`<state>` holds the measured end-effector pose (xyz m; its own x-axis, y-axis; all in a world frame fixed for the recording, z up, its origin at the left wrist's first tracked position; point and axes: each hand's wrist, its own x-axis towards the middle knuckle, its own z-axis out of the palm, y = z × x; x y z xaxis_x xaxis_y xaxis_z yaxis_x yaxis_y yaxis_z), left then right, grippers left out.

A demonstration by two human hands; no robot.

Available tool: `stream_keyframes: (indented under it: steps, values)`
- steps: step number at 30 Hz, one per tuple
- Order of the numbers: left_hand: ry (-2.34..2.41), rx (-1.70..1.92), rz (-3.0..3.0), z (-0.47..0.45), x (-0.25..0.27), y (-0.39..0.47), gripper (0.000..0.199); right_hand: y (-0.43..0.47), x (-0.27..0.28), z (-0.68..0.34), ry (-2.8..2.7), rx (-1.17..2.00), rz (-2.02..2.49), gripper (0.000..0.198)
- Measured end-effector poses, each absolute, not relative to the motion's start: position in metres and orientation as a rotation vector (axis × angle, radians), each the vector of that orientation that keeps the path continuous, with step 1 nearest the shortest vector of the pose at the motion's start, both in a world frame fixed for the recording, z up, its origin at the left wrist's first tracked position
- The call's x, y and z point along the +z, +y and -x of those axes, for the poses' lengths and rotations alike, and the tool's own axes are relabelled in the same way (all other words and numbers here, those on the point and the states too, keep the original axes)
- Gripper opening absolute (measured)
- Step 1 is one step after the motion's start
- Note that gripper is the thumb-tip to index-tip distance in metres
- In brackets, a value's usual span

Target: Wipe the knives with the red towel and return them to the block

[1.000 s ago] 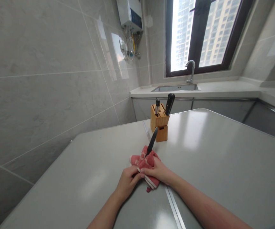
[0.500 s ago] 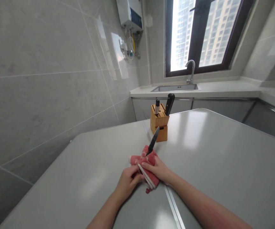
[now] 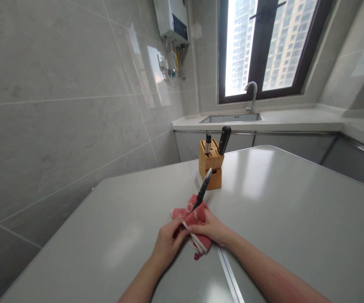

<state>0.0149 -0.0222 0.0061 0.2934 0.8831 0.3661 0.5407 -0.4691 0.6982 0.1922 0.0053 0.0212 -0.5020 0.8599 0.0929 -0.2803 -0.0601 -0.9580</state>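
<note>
A small knife (image 3: 204, 188) with a dark blade points up and away from me, tip near the knife block. Its lower end is wrapped in a red towel (image 3: 196, 218) with white edges, so the handle's end is hidden. My right hand (image 3: 212, 229) is closed around the towel from the right, with the thumb on top. On the left side, my left hand (image 3: 168, 239) pinches the towel's near edge; its fingertips are partly hidden by the cloth. Folded layers of the towel hang below both hands, just above or on the table.
A wooden knife block (image 3: 211, 164) stands beyond the towel, holding a black-handled knife (image 3: 224, 140) and another handle (image 3: 207, 144). The white table (image 3: 131, 202) has a metal seam (image 3: 231, 275). Behind are a counter, a sink (image 3: 232, 118) and a faucet (image 3: 253, 94); a tiled wall rises at left.
Both hands keep hold of the towel around the knife. The left hand and the towel's near folds have shifted slightly; the view has tilted up a little.
</note>
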Motion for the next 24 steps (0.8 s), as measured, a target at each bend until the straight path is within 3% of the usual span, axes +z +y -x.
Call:
stream_keyframes:
  steps: [7, 15, 24]
  values:
    - [1.373, 1.065, -2.171, -0.0163, 0.0057, -0.0232, 0.026, 0.0071, 0.0176, -0.1902, -1.403, 1.603, 0.753, 0.031]
    - [1.323, 1.164, -2.15, -0.017, 0.0085, -0.0247, 0.015, 0.0082, 0.0165, -0.1902, -1.46, 1.579, 0.74, 0.029]
    - [1.308, 1.102, -2.083, -0.0177, 0.0094, -0.0251, 0.015, 0.0053, 0.0182, -0.1919, -1.414, 1.682, 0.652, 0.033]
